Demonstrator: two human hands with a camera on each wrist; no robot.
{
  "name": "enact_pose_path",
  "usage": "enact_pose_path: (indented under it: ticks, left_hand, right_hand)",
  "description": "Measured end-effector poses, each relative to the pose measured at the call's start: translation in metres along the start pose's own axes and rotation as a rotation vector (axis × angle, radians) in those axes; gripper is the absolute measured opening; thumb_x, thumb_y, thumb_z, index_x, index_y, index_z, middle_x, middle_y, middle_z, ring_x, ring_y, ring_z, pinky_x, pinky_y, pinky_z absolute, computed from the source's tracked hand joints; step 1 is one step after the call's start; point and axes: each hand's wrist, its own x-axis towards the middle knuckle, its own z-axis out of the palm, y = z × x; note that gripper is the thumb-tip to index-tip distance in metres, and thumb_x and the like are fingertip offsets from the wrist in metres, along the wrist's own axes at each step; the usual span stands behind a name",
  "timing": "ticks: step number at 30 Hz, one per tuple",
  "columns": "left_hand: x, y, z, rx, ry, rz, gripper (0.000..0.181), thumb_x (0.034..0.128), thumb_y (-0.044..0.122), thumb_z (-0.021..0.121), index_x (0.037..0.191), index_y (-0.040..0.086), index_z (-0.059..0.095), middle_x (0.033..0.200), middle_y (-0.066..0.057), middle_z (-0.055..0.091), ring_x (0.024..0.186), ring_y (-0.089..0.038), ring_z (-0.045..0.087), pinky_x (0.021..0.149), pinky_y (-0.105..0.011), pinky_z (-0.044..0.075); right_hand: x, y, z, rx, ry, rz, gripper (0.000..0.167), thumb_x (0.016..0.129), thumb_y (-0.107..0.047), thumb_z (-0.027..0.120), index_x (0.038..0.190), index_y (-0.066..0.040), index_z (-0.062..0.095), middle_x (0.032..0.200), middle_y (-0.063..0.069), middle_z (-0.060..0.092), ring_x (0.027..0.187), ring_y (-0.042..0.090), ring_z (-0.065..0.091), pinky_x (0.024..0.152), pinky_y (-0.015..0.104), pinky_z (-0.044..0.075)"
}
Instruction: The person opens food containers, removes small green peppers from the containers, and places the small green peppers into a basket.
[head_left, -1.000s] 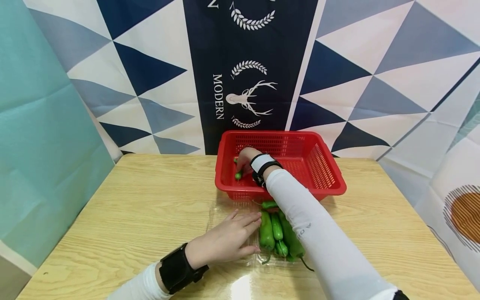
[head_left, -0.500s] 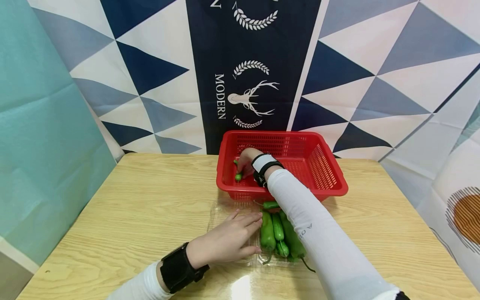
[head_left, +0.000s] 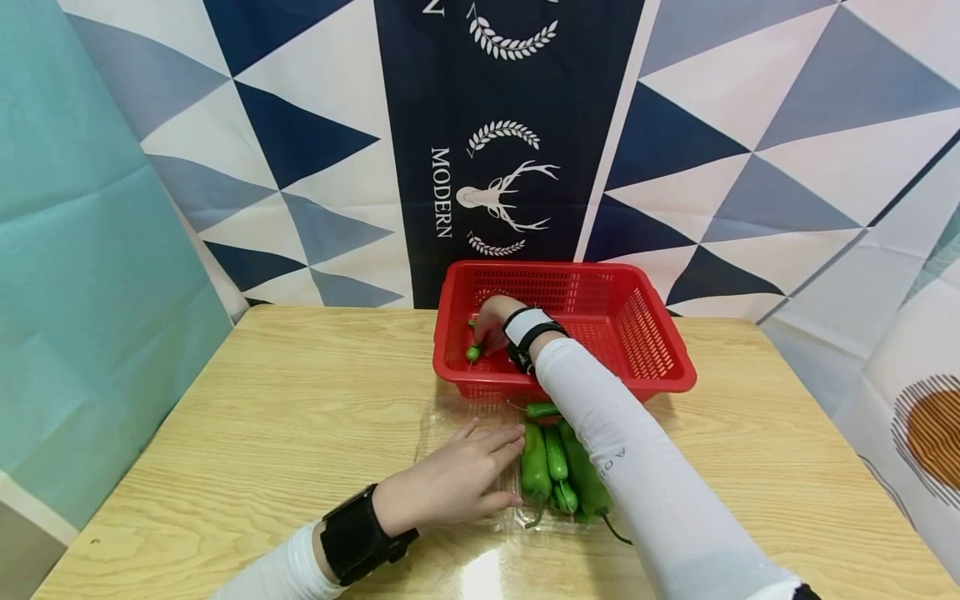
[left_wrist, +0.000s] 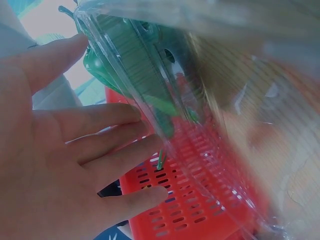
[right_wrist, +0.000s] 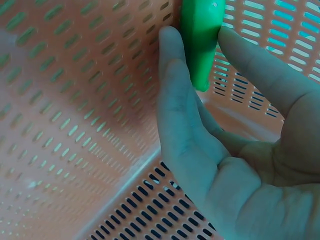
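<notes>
Inside the left end of the red plastic basket (head_left: pixel 641 342), my right hand (head_left: pixel 492 323) pinches a green pepper (head_left: pixel 473 353). The right wrist view has this pepper (right_wrist: pixel 201 45) between the thumb and the fingers, close to the perforated wall. My left hand (head_left: pixel 457 479) lies with fairly straight, slightly spread fingers at a clear plastic container (head_left: pixel 438 425). Its fingertips reach a long green pepper (head_left: pixel 535 471) there. In the left wrist view the straight fingers (left_wrist: pixel 120 160) stand beside the clear plastic wall. My right forearm partly covers the peppers.
Several more green peppers lie in the container, among them a small pepper (head_left: pixel 555 454) and a large pepper (head_left: pixel 581 467). One pepper (head_left: pixel 542 410) lies crosswise near the basket's front. Everything stands on a wooden table (head_left: pixel 300 400), before a patterned cloth backdrop (head_left: pixel 322 167).
The lower end of the pepper in my right hand has shifted slightly left within the basket. My left hand and the peppers in the container look unchanged.
</notes>
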Motion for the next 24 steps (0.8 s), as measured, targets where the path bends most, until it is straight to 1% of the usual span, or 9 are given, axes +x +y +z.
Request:
enact_pose_path:
  ticks: [5,6,8,9,11,14,16,21,24]
  left_hand:
    - [0.000,0.000,-0.001,-0.006,-0.007,-0.001,0.064,0.0925,0.050,0.053,0.139,0.006,0.048,0.149,-0.007,0.041,0.137,-0.020,0.039,0.110,-0.054,0.032]
    - [0.000,0.000,-0.001,-0.009,-0.010,-0.002,0.064,0.0926,0.050,0.053,0.139,0.006,0.048,0.149,-0.007,0.041,0.137,-0.019,0.038,0.110,-0.054,0.031]
    - [0.000,0.000,-0.001,-0.016,-0.015,-0.003,0.064,0.0927,0.050,0.053,0.139,0.006,0.047,0.149,-0.007,0.040,0.138,-0.019,0.038,0.110,-0.054,0.031]
    - [-0.001,0.000,-0.002,-0.018,-0.017,-0.005,0.064,0.0928,0.050,0.053,0.140,0.006,0.047,0.149,-0.007,0.040,0.138,-0.019,0.037,0.110,-0.054,0.031]
    - [-0.001,0.000,-0.002,-0.019,-0.021,-0.007,0.065,0.0927,0.050,0.053,0.140,0.006,0.047,0.150,-0.007,0.039,0.138,-0.020,0.037,0.110,-0.054,0.031]
    - [-0.001,0.001,-0.003,-0.020,-0.024,-0.009,0.066,0.0923,0.050,0.054,0.140,0.005,0.046,0.150,-0.008,0.039,0.138,-0.021,0.037,0.110,-0.055,0.030]
    - [-0.001,0.001,-0.003,-0.014,-0.022,-0.010,0.066,0.0921,0.050,0.054,0.140,0.005,0.046,0.150,-0.008,0.039,0.138,-0.021,0.038,0.110,-0.055,0.031]
    - [-0.001,0.000,-0.003,-0.002,-0.015,-0.010,0.067,0.0919,0.051,0.053,0.140,0.005,0.046,0.150,-0.009,0.039,0.137,-0.023,0.039,0.110,-0.055,0.030]
    - [-0.001,0.000,-0.002,-0.005,-0.012,-0.010,0.067,0.0919,0.051,0.053,0.140,0.005,0.046,0.150,-0.009,0.039,0.137,-0.024,0.039,0.110,-0.055,0.030]
  right_hand:
    - [-0.009,0.001,-0.004,-0.097,0.005,-0.024,0.022,0.092,-0.013,0.059,0.111,-0.002,0.064,0.124,0.013,0.064,0.113,0.019,0.062,0.094,0.027,0.051]
    - [-0.011,0.001,-0.005,-0.129,0.008,-0.031,0.026,0.092,-0.014,0.059,0.114,-0.002,0.064,0.124,0.013,0.064,0.112,0.018,0.063,0.091,0.026,0.051]
    - [-0.017,0.000,-0.008,-0.153,0.016,-0.038,0.030,0.092,-0.015,0.059,0.120,-0.002,0.062,0.125,0.013,0.063,0.111,0.019,0.063,0.089,0.025,0.052]
    - [-0.020,0.000,-0.009,-0.191,0.021,-0.056,0.032,0.092,-0.015,0.060,0.121,-0.002,0.061,0.125,0.013,0.063,0.111,0.020,0.063,0.087,0.025,0.052]
    - [-0.027,0.000,-0.012,-0.251,0.053,-0.104,0.033,0.090,-0.016,0.061,0.120,-0.002,0.061,0.124,0.014,0.063,0.107,0.021,0.064,0.083,0.026,0.054]
    - [-0.039,0.001,-0.016,-0.337,0.114,-0.202,0.032,0.088,-0.016,0.063,0.116,-0.001,0.063,0.119,0.015,0.064,0.102,0.023,0.066,0.080,0.028,0.055]
    - [-0.048,0.001,-0.017,-0.372,0.154,-0.254,0.030,0.087,-0.017,0.064,0.112,-0.001,0.064,0.115,0.016,0.066,0.099,0.024,0.068,0.079,0.029,0.056]
    - [-0.065,0.001,-0.019,-0.385,0.231,-0.305,0.025,0.086,-0.018,0.067,0.105,-0.002,0.063,0.109,0.017,0.068,0.093,0.025,0.069,0.081,0.032,0.057]
    - [-0.074,0.001,-0.018,-0.395,0.288,-0.315,0.024,0.084,-0.018,0.069,0.101,-0.002,0.062,0.100,0.015,0.068,0.088,0.023,0.070,0.077,0.031,0.057]
